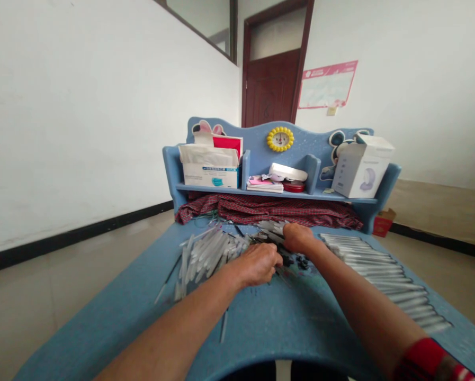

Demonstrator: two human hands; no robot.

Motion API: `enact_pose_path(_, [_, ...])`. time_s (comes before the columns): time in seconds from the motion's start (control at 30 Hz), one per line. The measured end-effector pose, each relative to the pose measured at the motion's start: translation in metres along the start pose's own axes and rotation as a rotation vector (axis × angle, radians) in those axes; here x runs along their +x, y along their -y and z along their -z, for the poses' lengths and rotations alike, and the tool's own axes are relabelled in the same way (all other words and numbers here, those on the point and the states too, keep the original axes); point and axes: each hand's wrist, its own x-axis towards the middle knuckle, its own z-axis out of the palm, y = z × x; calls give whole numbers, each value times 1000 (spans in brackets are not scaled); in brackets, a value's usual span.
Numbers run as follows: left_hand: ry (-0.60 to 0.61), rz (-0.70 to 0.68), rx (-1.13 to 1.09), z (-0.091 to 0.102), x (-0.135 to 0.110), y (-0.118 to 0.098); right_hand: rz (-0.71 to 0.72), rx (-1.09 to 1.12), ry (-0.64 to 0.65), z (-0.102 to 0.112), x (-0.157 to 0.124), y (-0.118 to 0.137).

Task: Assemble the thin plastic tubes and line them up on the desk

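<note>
My left hand [261, 263] is closed over the middle of the blue table, its fingertips curled near a few thin, blurred sticks. What it holds is hidden. Just to the right and farther back, my right hand [298, 238] is closed too, at the end of some clear pen barrels [272, 228]; what is between its fingers does not show. Small black pen caps [301, 262] lie below it. Beside my left hand spreads a heap of translucent pen barrels [211, 251]. On the right, a long row of assembled-looking pens [384, 275] lies side by side.
Loose thin pen refills [224, 325] lie on the blue table [142, 328]. A checked red cloth [261, 210] is bunched under the shelf [229, 189]. The shelf carries a mask box [209, 174], papers [265, 185], a red tin [294, 186] and a white box [360, 169].
</note>
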Motion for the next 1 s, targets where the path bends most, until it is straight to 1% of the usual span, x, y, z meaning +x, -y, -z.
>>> enact_pose_path(0.1, [36,-29,44,-2,1,-8,-1,40,15,-1,4,-1])
enact_pose_path(0.2, [57,-33,84,-3,1,-14,-1,83,2,-1,4,-2])
enact_pose_path(0.37, [51,-45,178,-4,-2,-25,0,181,-89,5,-7,-7])
enact_pose_path(0.5, [7,-90,250,-7,-3,-34,22,344,-163,13,-19,-18])
enact_pose_path(0.63, [-22,-156,313,-10,-3,-39,40,559,-226,17,-31,-29])
enact_pose_path(0.77, [-65,-181,345,-15,-2,-40,55,770,-260,7,-39,-34])
enact_pose_path(0.83, [-73,-190,347,-17,-1,-40,66,995,-237,-1,-40,-34])
enact_pose_path(0.93, [-41,-196,339,-15,-1,-42,78,1354,-181,-12,-41,-33])
enact_pose_path(1.0, [-9,-174,340,-12,-1,-43,82,1469,-181,-15,-43,-31])
